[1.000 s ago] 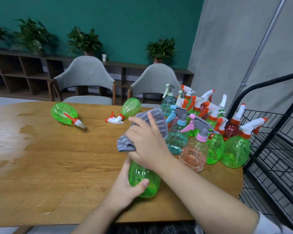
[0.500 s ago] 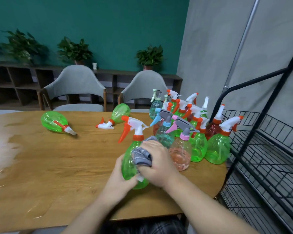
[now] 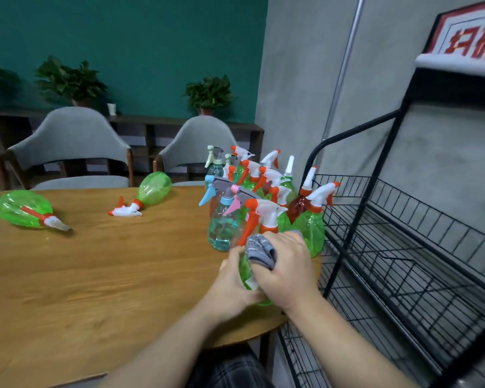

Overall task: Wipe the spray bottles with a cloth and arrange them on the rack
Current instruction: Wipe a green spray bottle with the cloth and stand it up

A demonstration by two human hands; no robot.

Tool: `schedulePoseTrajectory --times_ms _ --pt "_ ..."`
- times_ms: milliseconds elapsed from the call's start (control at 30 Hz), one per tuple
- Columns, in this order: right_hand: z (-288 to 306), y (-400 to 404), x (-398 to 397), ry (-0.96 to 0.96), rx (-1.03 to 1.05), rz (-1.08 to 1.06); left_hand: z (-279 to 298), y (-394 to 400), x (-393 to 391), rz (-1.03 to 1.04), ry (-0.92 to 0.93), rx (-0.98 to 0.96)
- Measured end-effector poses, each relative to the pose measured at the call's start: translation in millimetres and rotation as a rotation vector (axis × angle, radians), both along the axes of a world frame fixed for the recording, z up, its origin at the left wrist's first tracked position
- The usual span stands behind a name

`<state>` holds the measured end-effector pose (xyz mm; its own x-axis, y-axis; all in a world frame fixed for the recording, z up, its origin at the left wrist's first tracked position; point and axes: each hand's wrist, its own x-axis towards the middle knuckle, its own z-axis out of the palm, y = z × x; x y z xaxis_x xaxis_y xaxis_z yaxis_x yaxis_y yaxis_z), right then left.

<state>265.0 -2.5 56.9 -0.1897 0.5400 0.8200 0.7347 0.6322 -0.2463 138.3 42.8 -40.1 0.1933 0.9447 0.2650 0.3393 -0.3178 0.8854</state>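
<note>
Wooden table (image 3: pixel 95 275) carries a green spray bottle (image 3: pixel 245 271) upright near its right edge, between both sets of fingers. Left hand (image 3: pixel 231 281) curls round its left side. Right hand (image 3: pixel 290 271) wraps the other side, fingers pressing a grey cloth (image 3: pixel 261 250) against it. Beyond the fingertips stands a cluster of bottles (image 3: pixel 263 191); a black wire rack (image 3: pixel 403 247) stands right of them.

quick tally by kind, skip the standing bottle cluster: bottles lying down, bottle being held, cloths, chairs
green bottles lying down: 2
held green bottle: 1
grey cloth: 1
grey chairs: 2
total: 6
</note>
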Motion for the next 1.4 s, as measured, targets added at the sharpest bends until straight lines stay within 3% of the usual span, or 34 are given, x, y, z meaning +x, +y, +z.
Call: schedulePoseTrajectory --times_ms 200,400,600,900,1133,1400 --pt "-14.3 1.1 30.8 -0.02 -0.028 -0.101 13.1 -0.7 40.8 -0.115 0.072 0.133" --pt "-27.5 4.1 50.5 -0.023 -0.069 -0.168 21.3 2.3 65.8 -0.194 0.138 0.13" --pt "-41.5 15.8 70.5 -0.028 -0.199 -0.262 -1.7 38.2 78.0 -0.135 0.44 0.056" --pt "-55.5 27.4 82.1 0.105 -0.465 -0.255 25.4 17.4 91.6 -0.01 0.447 -0.093" --pt "-55.6 24.1 76.5 0.104 -0.457 -0.261 30.4 12.0 88.3 -0.017 0.486 -0.133" --pt "-50.6 15.1 40.4 0.121 -0.356 -0.163 34.7 9.9 43.5 -0.079 0.421 0.003"
